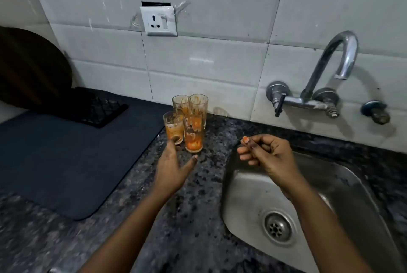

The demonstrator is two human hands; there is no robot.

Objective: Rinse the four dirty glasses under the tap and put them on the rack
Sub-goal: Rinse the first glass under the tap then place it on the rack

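Several glasses smeared with orange residue stand close together on the speckled counter: a short one point(174, 128) front left, a tall one point(193, 135) front right, two more point(198, 105) behind. My left hand point(174, 169) is just in front of them, fingers straight and spread, its fingertips at the base of the short glass. My right hand point(264, 154) hovers over the left rim of the steel sink point(246, 187), fingers loosely curled and holding nothing. A black wire rack point(103, 111) lies on a dark mat point(66, 158) to the left. The tap point(339, 59) is dry.
A tap lever point(279, 105) and a second valve point(375, 112) stick out of the tiled wall. A wall socket point(159, 21) sits above the glasses. A dark round board point(28, 70) leans at the far left. The sink drain point(278, 228) is uncovered.
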